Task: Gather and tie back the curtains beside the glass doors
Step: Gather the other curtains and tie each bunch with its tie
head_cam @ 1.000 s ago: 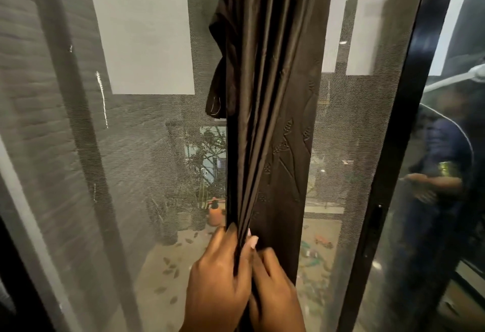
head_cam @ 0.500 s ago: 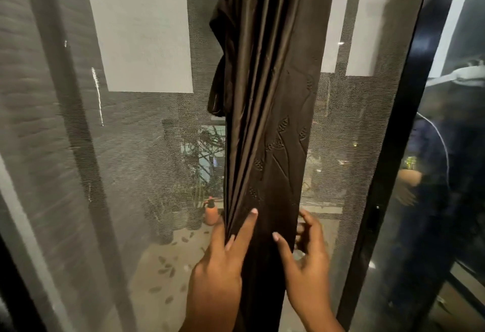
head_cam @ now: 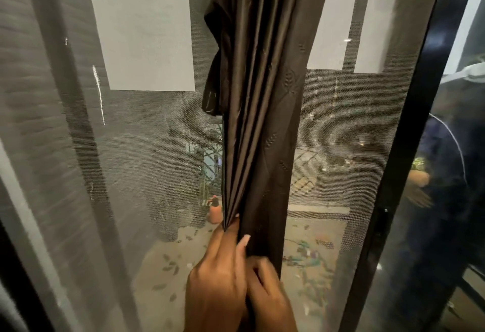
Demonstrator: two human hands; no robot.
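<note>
Two hands meet low on one dark brown curtain, which hangs as a narrow bundle of pleats in front of the mesh screen of the glass doors. The left hand pinches the gathered pleat edges, fingers curled up into the folds where they converge. The right hand lies touching it, just to the right, and its fingers curl against the cloth; how much fabric that grip has taken is partly hidden behind the left hand.

The relation that matters: the curtain's long axis runs vertically, and nearly all of it lies above both grips, leaning slightly rightward towards the top. The loose, ungathered fabric is the flat panel on the right side of the bundle, so the right hand is the nearer one to sweep it in, I judge, while the left keeps the pleats pinned.

A shorter strip of the same dark cloth dangles on the bundle's upper left (possibly the tie-back, though that is uncertain). It sits well above both hands, on the left hand's side.

The black door frame stands to the right, apart from the curtain.
</note>
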